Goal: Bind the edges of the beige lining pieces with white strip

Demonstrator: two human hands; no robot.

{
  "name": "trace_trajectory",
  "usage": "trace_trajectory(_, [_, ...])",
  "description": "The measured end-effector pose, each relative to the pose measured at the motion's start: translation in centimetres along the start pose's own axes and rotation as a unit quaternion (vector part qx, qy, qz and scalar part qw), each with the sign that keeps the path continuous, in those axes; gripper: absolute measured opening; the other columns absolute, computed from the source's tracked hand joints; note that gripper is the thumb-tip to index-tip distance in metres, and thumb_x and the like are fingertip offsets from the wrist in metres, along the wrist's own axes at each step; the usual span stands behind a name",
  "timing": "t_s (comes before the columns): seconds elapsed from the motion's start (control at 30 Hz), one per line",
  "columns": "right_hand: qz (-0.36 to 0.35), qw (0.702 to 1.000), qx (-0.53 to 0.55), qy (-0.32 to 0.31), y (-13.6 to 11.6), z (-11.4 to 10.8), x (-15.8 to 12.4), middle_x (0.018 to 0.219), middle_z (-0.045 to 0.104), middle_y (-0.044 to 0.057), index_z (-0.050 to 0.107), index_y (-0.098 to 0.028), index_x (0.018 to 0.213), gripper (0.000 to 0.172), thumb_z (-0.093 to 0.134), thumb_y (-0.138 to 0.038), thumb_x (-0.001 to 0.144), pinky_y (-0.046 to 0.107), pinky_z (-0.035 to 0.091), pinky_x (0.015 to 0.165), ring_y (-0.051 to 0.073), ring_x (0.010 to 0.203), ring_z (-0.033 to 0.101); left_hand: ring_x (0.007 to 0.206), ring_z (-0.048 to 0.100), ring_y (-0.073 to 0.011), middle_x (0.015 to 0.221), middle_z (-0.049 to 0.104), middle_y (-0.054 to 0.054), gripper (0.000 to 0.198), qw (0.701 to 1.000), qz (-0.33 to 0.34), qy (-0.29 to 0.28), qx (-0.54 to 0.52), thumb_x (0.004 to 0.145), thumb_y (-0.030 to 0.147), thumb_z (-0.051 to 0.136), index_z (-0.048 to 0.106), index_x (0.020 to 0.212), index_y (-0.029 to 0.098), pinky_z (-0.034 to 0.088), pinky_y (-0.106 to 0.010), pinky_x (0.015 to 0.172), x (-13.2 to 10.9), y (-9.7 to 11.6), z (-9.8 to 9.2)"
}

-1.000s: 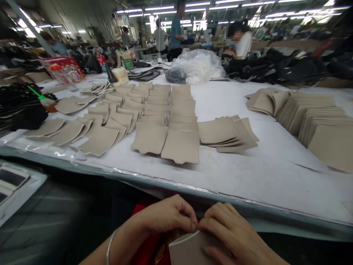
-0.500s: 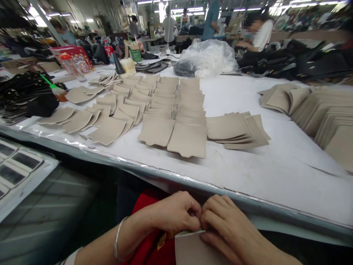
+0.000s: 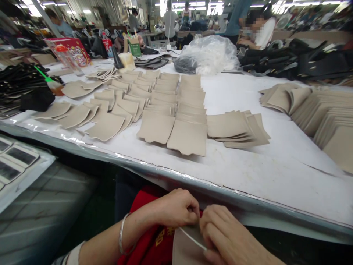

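Over my lap, at the bottom of the head view, a flat beige leather-like piece [image 3: 185,248] with a pale edge is held between both hands. My left hand [image 3: 179,208], with a bangle on its wrist, is closed at the piece's upper edge, fingers curled. My right hand [image 3: 224,230] is closed on the piece's right side, thumb along the pale edge. The fingertips of both hands are close together, and what lies between them is hidden. Beneath is a red cloth [image 3: 146,221] with yellow lettering.
Overlapping rows of similar beige pieces [image 3: 186,136] lie on the white table [image 3: 275,176], with more stacks [image 3: 339,143] at the right. Further back are a plastic bag [image 3: 212,55] and black goods [image 3: 275,60]. A tray of dark-windowed pieces [image 3: 16,165] stands left. Several people work behind.
My right hand has shifted slightly down and left, and the piece's upper edge is now tilted and bowed. My left hand stays curled near the same spot. The view has shifted slightly.
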State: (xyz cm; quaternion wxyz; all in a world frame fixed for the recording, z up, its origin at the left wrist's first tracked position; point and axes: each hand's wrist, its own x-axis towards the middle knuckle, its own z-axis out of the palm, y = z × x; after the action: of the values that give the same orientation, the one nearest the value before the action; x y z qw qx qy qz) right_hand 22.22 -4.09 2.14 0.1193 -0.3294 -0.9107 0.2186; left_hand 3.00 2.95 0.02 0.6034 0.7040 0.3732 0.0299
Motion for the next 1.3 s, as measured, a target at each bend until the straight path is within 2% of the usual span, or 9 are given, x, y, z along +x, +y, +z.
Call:
trace_trajectory(0.1, [0.053, 0.997, 0.049, -0.009, 0.6, -0.3, 0.3, 0.101, 0.066, 0.005, 0.052, -0.023, 0.086, 0.021, 0.059, -0.003, 0.082, 0.033, 0.053, 0.083, 0.022, 0.093, 0.061, 0.059, 0.047, -0.0092, 0.062, 0.051, 0.003, 0.027, 0.998, 0.008, -0.023, -0.064, 0.088, 0.026, 0.047, 0.064, 0.072, 0.012, 0.037, -0.017, 0.055, -1.0, -0.6, -0.4])
trace_trajectory(0.17, [0.066, 0.995, 0.07, -0.017, 1.0, 0.0, 0.2, 0.108, 0.065, 0.007, 0.054, -0.022, 0.091, 0.019, 0.054, -0.004, 0.085, 0.034, 0.054, 0.086, 0.022, 0.097, 0.062, 0.066, 0.053, -0.0117, 0.071, 0.058, -0.001, 0.043, 0.996, 0.002, -0.005, -0.094, 0.097, 0.037, 0.036, 0.067, 0.084, 0.01, 0.043, -0.019, 0.062, -2.3, -1.0, -0.5])
trace_trajectory(0.23, [0.079, 0.993, 0.081, -0.017, 1.3, 0.6, -0.1, 0.111, 0.065, 0.009, 0.055, -0.021, 0.097, 0.019, 0.049, -0.005, 0.089, 0.036, 0.054, 0.087, 0.022, 0.099, 0.063, 0.069, 0.054, -0.0124, 0.075, 0.059, 0.0, 0.039, 0.995, -0.011, 0.015, -0.093, 0.094, 0.043, 0.049, 0.07, 0.093, 0.011, 0.041, -0.019, 0.063, -3.7, -1.3, -0.3])
trace_trajectory(0.33, [0.086, 0.992, 0.096, -0.012, 1.6, 1.3, 0.0, 0.104, 0.067, 0.009, 0.054, -0.02, 0.104, 0.023, 0.041, -0.006, 0.092, 0.037, 0.056, 0.084, 0.023, 0.094, 0.064, 0.064, 0.049, -0.0102, 0.069, 0.055, 0.005, 0.026, 0.995, -0.051, 0.032, -0.078, 0.079, 0.035, 0.072, 0.072, 0.096, 0.016, 0.033, -0.018, 0.054, -5.1, -1.4, 0.6])
trace_trajectory(0.53, [0.091, 0.991, 0.074, -0.072, 1.4, 1.4, 0.4, 0.093, 0.063, 0.011, 0.055, -0.017, 0.097, 0.025, 0.034, -0.004, 0.092, 0.044, 0.055, 0.076, 0.026, 0.083, 0.061, 0.069, 0.054, -0.0115, 0.074, 0.064, 0.003, 0.013, 0.992, -0.06, 0.105, -0.032, 0.08, 0.019, 0.064, 0.076, 0.087, 0.019, 0.033, -0.019, 0.061, -5.1, -0.9, 2.0])
trace_trajectory(0.77, [0.083, 0.989, 0.061, -0.101, 1.6, 1.8, -0.2, 0.099, 0.06, 0.014, 0.051, -0.016, 0.099, 0.023, 0.031, -0.005, 0.096, 0.048, 0.053, 0.084, 0.027, 0.09, 0.058, 0.078, 0.06, -0.0136, 0.081, 0.071, 0.001, 0.02, 0.995, -0.025, 0.093, -0.031, 0.08, 0.013, 0.057, 0.076, 0.085, 0.019, 0.037, -0.02, 0.07, -4.7, -0.9, 2.0])
trace_trajectory(0.97, [0.115, 0.981, 0.106, -0.115, 1.6, 1.3, 0.2, 0.097, 0.06, 0.01, 0.049, -0.019, 0.091, 0.021, 0.036, -0.003, 0.095, 0.045, 0.052, 0.085, 0.025, 0.089, 0.057, 0.078, 0.061, -0.0137, 0.08, 0.07, 0.001, 0.029, 0.997, -0.004, 0.075, 0.0, 0.078, 0.008, 0.052, 0.076, 0.088, 0.021, 0.037, -0.021, 0.07, -4.4, -0.9, 2.1])
trace_trajectory(1.17, [0.153, 0.967, 0.177, -0.102, 1.7, 0.8, 0.1, 0.095, 0.059, 0.007, 0.049, -0.021, 0.087, 0.021, 0.038, -0.007, 0.097, 0.037, 0.051, 0.078, 0.023, 0.089, 0.057, 0.076, 0.06, -0.0138, 0.074, 0.067, 0.003, 0.013, 0.995, -0.012, 0.092, -0.035, 0.082, 0.02, 0.063, 0.076, 0.081, 0.021, 0.035, -0.021, 0.066, -3.3, -0.9, 2.6])
trace_trajectory(1.3, [0.176, 0.956, 0.218, -0.089, 1.8, 0.5, -0.3, 0.093, 0.058, 0.003, 0.047, -0.022, 0.086, 0.019, 0.039, -0.009, 0.097, 0.035, 0.049, 0.078, 0.02, 0.087, 0.056, 0.075, 0.059, -0.0131, 0.074, 0.065, 0.002, 0.016, 0.995, 0.008, 0.099, -0.029, 0.087, 0.02, 0.061, 0.074, 0.079, 0.019, 0.034, -0.022, 0.066, -2.8, -0.4, 3.0])
